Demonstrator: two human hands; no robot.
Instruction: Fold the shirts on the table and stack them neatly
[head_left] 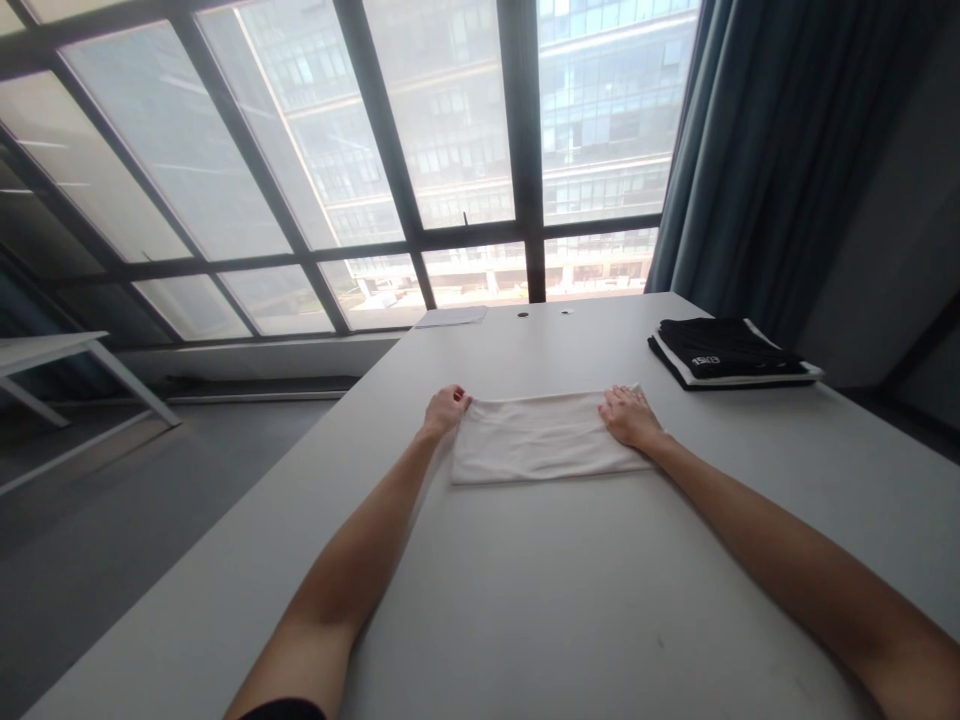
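Fingers of our left hand [448, 408] seem to pinch the white cloth [536, 437] at its far left corner; those of our right hand [628, 415] lie flat, slightly parted, on its right end, likely keeping it smooth. Beyond stands a tall window [454, 120], then a dark curtain [750, 150]. Our white table [525, 580] bears the cloth centrally, with folded clothes [731, 350] to the right.

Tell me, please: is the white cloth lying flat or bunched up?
Flat: the white cloth makes a lightly wrinkled rectangle on the table, right hand on it.
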